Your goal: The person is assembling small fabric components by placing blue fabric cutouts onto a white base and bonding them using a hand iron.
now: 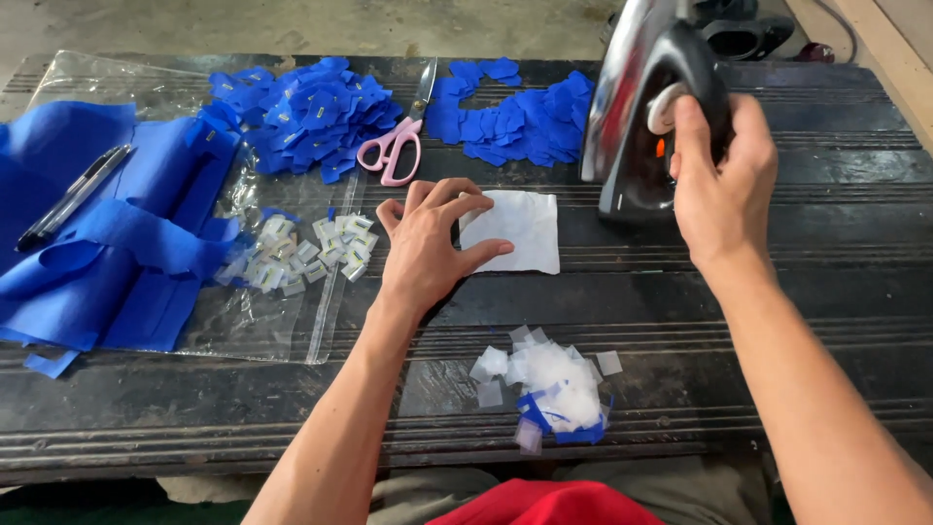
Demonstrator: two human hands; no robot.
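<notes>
Pretty open lane down the middle: bare dark table (pixel 680 292) is seen between the white cloth square (pixel 517 229) and the heap of white and blue scraps (pixel 549 384) near the front edge. The right side of the table is bare too, under the iron (pixel 641 107), which is held tilted up off the surface. The left side is crowded: blue fabric (pixel 107 243) with a pen (pixel 73 197) on it, a clear plastic bag (pixel 282 321) strewn with small white tags (pixel 301 251). The back edge is blocked by two piles of blue pieces (pixel 311 117), with pink-handled scissors (pixel 398 146) lying between them.
</notes>
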